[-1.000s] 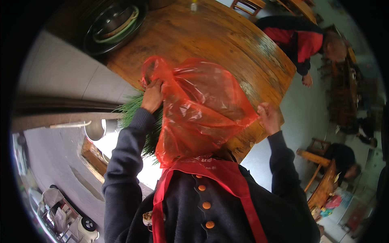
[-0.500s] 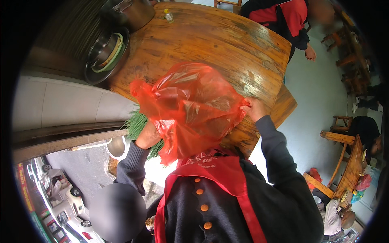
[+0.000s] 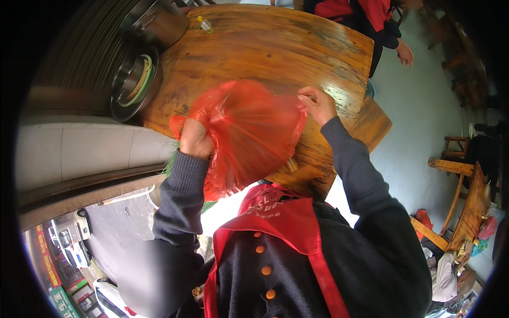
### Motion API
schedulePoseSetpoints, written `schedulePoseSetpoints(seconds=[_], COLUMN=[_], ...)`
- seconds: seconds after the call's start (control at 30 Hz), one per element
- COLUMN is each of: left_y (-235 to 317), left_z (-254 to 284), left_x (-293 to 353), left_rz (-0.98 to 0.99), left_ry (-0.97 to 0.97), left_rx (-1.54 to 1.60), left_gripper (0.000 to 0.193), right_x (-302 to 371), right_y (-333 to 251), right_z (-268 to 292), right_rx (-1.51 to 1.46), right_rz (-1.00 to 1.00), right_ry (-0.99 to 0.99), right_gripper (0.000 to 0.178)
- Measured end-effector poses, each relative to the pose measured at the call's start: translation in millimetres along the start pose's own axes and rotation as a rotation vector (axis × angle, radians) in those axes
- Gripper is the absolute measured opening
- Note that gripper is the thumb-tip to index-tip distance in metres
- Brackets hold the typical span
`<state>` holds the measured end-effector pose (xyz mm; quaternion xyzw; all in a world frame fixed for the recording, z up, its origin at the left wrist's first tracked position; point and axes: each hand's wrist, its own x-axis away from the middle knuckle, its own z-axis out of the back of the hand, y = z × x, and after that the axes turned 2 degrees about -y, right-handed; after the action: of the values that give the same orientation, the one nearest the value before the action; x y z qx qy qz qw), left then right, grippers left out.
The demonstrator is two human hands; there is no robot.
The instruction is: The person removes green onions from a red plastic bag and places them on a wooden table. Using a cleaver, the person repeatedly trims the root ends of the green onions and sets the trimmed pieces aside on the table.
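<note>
A: What did the head view show?

B: A thin, translucent red plastic bag (image 3: 249,132), spread between 2 hands, above the near left part of the brown wooden counter (image 3: 275,47).

A: How did the hands stand?

B: The right hand (image 3: 319,106) pinched the bag's upper right edge with its fingers. The left hand (image 3: 196,139) lay against the left side, fingertips hidden, so I couldn't tell its grip. Slender green leaves (image 3: 171,159) showed just below it.

A: And the handling?

B: I judged the film light, limp, slippery and easily torn; 2 spread points along the rim seemed the best hold.
</note>
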<state>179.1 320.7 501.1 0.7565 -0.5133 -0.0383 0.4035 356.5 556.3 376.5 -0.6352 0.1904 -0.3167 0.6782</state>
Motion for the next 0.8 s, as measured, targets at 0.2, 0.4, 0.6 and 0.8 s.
schedulePoseSetpoints(seconds=[0.2, 0.4, 0.6, 0.8], left_y=[20.6, 21.3, 34.9, 26.9], left_z=[-3.8, -34.8, -67.9, -99.5], left_x=[-12.3, 1.1, 8.8, 38.0], left_rz=[-0.013, -0.055, -0.001, -0.05], left_ry=[0.006, 0.072, -0.046, -0.023], left_rx=[0.142, -0.047, -0.06, -0.102], left_gripper=[0.029, 0.024, 0.023, 0.026], right_x=[104.5, 123.6, 123.1, 175.4], right_y=[64.7, 102.1, 112.8, 99.4], right_z=[-4.9, -69.2, -14.7, 71.9], right_rx=[0.636, 1.007, 0.934, 1.065], right_rz=[-0.098, 0.085, -0.141, 0.016], right_ry=[-0.125, -0.163, -0.156, 0.005], right_gripper=[0.021, 0.052, 0.043, 0.034])
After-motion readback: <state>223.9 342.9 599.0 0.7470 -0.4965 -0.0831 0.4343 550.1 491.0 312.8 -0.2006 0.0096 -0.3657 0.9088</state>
